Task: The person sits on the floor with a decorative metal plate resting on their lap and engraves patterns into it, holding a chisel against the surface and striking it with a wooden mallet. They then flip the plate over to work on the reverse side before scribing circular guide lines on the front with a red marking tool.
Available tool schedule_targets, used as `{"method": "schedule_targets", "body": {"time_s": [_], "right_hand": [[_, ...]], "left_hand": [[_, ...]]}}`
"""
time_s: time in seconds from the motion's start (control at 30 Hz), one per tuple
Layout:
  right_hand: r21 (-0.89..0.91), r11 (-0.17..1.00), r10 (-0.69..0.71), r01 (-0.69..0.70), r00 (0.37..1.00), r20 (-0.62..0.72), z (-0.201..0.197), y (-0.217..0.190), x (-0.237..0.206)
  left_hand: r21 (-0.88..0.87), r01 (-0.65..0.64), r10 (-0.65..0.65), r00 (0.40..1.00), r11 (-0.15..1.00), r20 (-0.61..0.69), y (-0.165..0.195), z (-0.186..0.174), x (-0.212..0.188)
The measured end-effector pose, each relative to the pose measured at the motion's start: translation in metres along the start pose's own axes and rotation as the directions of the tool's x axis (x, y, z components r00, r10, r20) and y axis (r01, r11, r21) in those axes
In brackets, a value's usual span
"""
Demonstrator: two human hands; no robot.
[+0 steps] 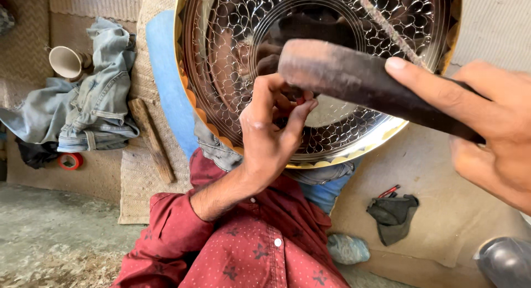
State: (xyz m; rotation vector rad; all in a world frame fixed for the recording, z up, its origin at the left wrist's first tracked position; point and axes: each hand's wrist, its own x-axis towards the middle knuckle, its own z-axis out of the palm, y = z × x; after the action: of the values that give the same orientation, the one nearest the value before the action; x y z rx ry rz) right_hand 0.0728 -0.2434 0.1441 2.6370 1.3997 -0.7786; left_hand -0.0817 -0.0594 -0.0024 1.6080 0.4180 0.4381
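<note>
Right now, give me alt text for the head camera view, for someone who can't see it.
The left hand pinches a small tool against a large shiny engraved metal tray with a scalloped gold rim, while the right hand grips a dark mallet handle over it. A crumpled denim garment, a wooden stick and a roll of red tape lie to the left.

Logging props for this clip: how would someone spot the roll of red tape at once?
Start at the big engraved metal tray that the left hand touches, then look far left to the heap of denim clothing on the floor. The red tape roll lies flat just below that heap, beside a dark cloth. It is the only small red ring there; the nearby cup is cream.
</note>
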Motion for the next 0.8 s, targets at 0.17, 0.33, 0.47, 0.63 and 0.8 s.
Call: {"method": "schedule_targets", "body": {"time_s": [0.17, 0.33, 0.47, 0.63, 0.8], "right_hand": [[0.113, 0.993, -0.012, 0.036, 0.979, -0.202, 0.011, 0.005, -0.004], [0.319, 0.947, 0.050, 0.043, 0.959, -0.279, 0.018, 0.006, -0.007], [0.177, 0.984, 0.023, 0.010, 0.983, -0.183, 0.018, 0.002, -0.007], [0.432, 0.901, 0.119, -0.022, 0.972, -0.200, 0.022, 0.008, -0.014], [0.257, 0.957, 0.215, -0.135, 0.925, -0.314, 0.055, 0.019, -0.037]], "left_hand": [[-0.074, 0.012, -0.011, 1.000, 0.997, 0.009, -0.002, -0.002, 0.003], [-0.043, -0.010, 0.010, 1.000, 0.999, -0.001, 0.000, -0.002, 0.003], [0.039, -0.005, 0.005, 1.000, 0.999, 0.005, 0.001, -0.002, 0.006], [0.015, -0.062, 0.059, 0.988, 0.998, 0.145, 0.004, -0.007, 0.017], [0.063, -0.260, 0.218, 0.900, 0.963, 0.376, 0.002, -0.014, 0.040]]}}
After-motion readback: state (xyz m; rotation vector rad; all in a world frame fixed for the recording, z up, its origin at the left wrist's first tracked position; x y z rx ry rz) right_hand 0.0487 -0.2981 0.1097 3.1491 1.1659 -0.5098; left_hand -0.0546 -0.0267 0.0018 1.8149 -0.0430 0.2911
